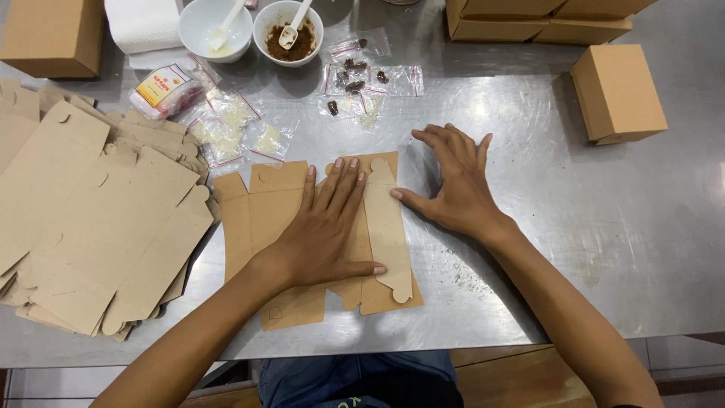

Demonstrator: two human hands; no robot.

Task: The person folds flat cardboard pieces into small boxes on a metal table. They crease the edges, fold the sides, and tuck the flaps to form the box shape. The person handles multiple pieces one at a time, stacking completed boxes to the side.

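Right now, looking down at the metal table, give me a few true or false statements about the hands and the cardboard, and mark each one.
1. The left hand lies flat on the unfolded cardboard box blank. True.
2. The right hand holds a spoon. False: it rests on the metal table, its thumb at the edge of the blank.
3. A stack of flat box blanks lies to the left. True.
4. Both white bowls are empty. False: one white bowl holds brown powder and a spoon; the other bowl shows only a spoon.
5. A folded-up cardboard box stands on the right side of the table. True.
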